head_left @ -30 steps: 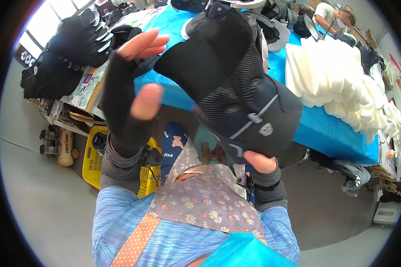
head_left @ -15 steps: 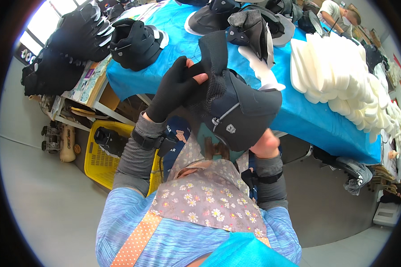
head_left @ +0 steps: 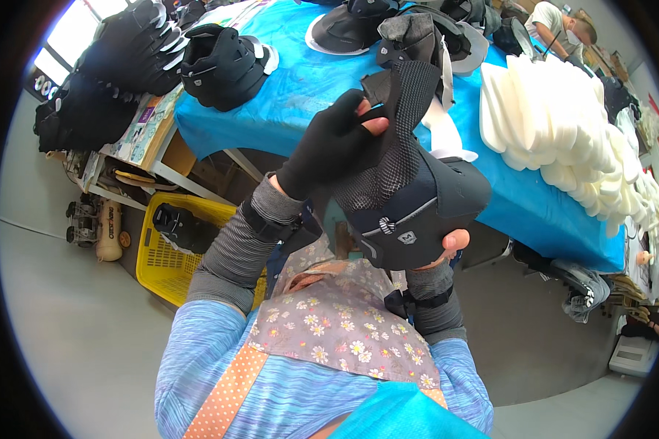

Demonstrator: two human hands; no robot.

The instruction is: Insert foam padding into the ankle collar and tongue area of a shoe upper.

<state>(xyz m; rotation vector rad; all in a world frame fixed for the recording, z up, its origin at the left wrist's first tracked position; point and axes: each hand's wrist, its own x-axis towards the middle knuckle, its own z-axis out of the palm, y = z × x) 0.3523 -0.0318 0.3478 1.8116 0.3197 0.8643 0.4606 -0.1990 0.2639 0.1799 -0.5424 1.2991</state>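
A black shoe upper (head_left: 425, 205) with a mesh-lined tongue and a small pale emblem hangs over my lap, held between both hands. In a black fingerless glove, my left hand (head_left: 337, 143) pinches the mesh tongue part from the left, thumb and fingertip showing. From below, my right hand (head_left: 454, 243) grips the upper's lower right side; most of it is hidden behind the upper, only a fingertip and part of the palm showing. A white sole-shaped piece (head_left: 443, 128) lies on the table just behind the upper.
A blue-covered table (head_left: 293, 66) stands ahead, with another black upper (head_left: 223, 69) at its left and several at the back. Stacked white sole-shaped pieces (head_left: 542, 117) fill its right. A yellow basket (head_left: 154, 267) is at my left. Another person (head_left: 556, 29) works far right.
Both hands have shifted the upper a little to the right and turned it, so the tongue now leans right and shows more mesh. My right fingertip now shows at its side.
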